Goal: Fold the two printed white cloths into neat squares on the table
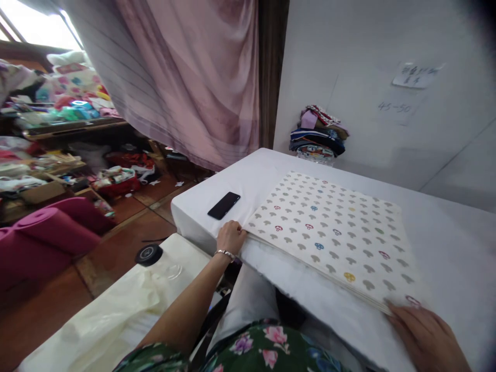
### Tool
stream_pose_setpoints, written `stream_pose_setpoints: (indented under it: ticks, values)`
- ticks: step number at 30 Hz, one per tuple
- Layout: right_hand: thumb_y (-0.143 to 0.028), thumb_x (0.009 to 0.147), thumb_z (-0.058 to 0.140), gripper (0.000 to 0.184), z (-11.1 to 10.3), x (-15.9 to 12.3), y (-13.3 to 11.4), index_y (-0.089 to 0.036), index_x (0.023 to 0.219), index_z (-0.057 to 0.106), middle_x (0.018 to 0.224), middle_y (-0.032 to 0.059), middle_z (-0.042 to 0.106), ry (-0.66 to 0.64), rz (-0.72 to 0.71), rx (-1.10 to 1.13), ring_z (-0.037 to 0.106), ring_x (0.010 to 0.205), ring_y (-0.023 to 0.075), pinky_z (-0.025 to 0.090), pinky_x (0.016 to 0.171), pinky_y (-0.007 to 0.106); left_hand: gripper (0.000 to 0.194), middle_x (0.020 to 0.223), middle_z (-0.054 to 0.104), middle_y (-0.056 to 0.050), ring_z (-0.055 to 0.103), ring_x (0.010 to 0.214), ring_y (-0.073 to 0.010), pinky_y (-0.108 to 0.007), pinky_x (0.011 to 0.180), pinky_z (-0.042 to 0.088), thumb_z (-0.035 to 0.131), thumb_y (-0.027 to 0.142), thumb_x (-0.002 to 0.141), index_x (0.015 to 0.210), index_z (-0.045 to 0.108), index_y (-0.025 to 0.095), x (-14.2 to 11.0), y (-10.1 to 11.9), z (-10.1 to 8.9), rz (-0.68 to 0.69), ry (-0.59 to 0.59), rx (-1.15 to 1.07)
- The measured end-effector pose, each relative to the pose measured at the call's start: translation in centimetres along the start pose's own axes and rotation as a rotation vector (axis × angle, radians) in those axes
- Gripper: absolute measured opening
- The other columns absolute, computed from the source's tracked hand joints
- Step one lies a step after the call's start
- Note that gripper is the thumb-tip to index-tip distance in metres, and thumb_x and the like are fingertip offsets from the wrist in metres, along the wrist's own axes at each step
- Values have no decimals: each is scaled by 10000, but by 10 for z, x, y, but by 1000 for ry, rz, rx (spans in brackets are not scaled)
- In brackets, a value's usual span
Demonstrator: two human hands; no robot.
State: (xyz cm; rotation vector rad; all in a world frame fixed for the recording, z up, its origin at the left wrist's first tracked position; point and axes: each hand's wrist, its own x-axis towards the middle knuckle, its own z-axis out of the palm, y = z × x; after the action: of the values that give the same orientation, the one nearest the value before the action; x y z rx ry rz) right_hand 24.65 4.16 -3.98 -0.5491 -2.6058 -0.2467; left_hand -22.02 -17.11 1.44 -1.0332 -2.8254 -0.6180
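A folded white cloth with small printed shapes point(329, 232) lies flat on a white padded table point(445, 243). My left hand point(230, 236) grips the cloth's near left corner with its fingers curled on the edge; a bracelet is on that wrist. My right hand point(424, 336) rests at the cloth's near right corner, fingers pressed together on its edge. Both hands hold the same front edge, far apart.
A black phone point(223, 205) lies on the table's left end. A pile of folded fabrics point(320, 133) stands by the wall at the back. A cream sheet point(116, 305) with a black round object point(149, 254) is at lower left. Pink rolls point(50, 232) and cluttered shelves fill the left.
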Motion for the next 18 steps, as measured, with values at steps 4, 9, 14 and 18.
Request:
stream_pose_setpoints:
  ticks: [4, 9, 14, 18]
  values:
    - [-379, 832, 487, 250, 3, 2, -2, -255, 985, 641, 933, 30, 671, 52, 27, 8, 627, 867, 239, 508, 751, 389, 111, 793, 593, -41, 544, 793, -195, -305, 703, 378, 469, 258, 743, 692, 540, 190, 0, -1, 0, 19, -11, -43]
    - [-365, 822, 517, 259, 5, 2, -8, -322, 1059, 613, 976, 19, 662, 99, 70, 9, 649, 865, 246, 559, 732, 376, 86, 694, 600, 9, 561, 672, -163, -261, 607, 372, 472, 278, 744, 770, 526, 216, 1, -4, -3, -58, -71, -207]
    - [-320, 812, 533, 303, 3, 3, -12, -354, 1108, 594, 1044, 23, 641, 69, 102, -29, 628, 960, 260, 559, 803, 389, 267, 756, 641, 20, 596, 668, -151, -244, 600, 392, 443, 295, 778, 1024, 525, 227, 2, -9, -7, 11, -127, -224]
    - [-299, 821, 528, 343, 0, 5, -13, -334, 1158, 578, 1038, 25, 647, 46, 118, -50, 624, 975, 243, 559, 805, 359, 461, 845, 669, 19, 624, 755, -167, -247, 633, 423, 401, 316, 804, 1257, 477, 275, 6, -15, -11, 82, -184, -163]
